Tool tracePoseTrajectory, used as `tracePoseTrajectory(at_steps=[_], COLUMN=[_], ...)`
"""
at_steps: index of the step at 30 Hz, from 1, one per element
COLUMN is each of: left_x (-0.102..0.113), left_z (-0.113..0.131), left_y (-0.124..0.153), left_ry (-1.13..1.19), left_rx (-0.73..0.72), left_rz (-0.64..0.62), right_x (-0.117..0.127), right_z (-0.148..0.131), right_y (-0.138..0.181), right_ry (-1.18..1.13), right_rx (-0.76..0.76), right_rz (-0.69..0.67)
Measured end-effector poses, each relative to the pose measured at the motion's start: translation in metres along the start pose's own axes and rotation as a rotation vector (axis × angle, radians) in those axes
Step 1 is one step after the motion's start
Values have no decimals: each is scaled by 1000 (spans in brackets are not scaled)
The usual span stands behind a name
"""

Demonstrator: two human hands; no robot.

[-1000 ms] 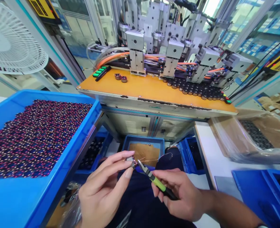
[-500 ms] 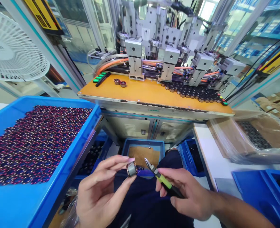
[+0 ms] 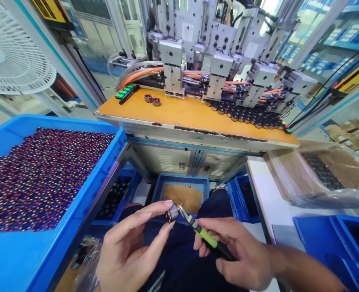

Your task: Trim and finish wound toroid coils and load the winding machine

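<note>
My left hand (image 3: 130, 247) pinches a small round wound coil (image 3: 172, 213) between thumb and fingertips, low in the middle of the view over my lap. My right hand (image 3: 237, 253) grips green-handled cutters (image 3: 199, 231); their metal tips touch the coil's right side. A big blue tray (image 3: 106, 162) at my left is filled with many small purple and copper coils.
An orange-topped machine bench (image 3: 191, 115) stands ahead, with two loose coils (image 3: 152, 99) at its left and a row of dark coils (image 3: 246, 113) under the grey heads. A small blue bin (image 3: 181, 192) sits below. A bagged cardboard box (image 3: 325, 174) and blue bins (image 3: 334, 239) lie at the right.
The coil was turned in my left fingers and the cutters drew away, then came back against its right side. The view shifted slightly.
</note>
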State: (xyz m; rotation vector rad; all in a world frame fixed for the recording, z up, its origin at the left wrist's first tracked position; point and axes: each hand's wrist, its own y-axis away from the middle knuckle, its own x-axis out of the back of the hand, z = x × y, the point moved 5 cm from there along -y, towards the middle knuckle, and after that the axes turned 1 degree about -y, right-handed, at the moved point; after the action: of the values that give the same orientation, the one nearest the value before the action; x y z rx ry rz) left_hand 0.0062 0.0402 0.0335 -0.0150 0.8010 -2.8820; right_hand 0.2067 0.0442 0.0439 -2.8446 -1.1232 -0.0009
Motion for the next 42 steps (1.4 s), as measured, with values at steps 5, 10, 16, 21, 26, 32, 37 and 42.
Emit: tracePoseTrajectory(at_steps=[5,10,16,21,26,32,37,42], left_x=[0,-1,0,0,-1,11,20,41], left_z=[-1,-1,-1,-1,0,-32,-66,-59], left_y=[1,2,2,1,2,3,17,36], left_ry=[-8,-27,-45,-77,-89,117,414,318], left_rx=[32,42,38,37,18,311,762,803], left_rz=[13,18,26,17,37,77,188,239], right_x=[-3,-3,-3,-2,4,25,85,153], right_z=[3,8,12,22,26,0,-44,-56], right_y=[-2,0,0,3,3,-21,-94,-198], right_ry=[-29,-63,-71,-46,50,407,1022,1327], right_rx=[7,13,-16,-96,-177,-40,108,-81], right_rz=[-14,-22,-37,-40,6,98,369,569])
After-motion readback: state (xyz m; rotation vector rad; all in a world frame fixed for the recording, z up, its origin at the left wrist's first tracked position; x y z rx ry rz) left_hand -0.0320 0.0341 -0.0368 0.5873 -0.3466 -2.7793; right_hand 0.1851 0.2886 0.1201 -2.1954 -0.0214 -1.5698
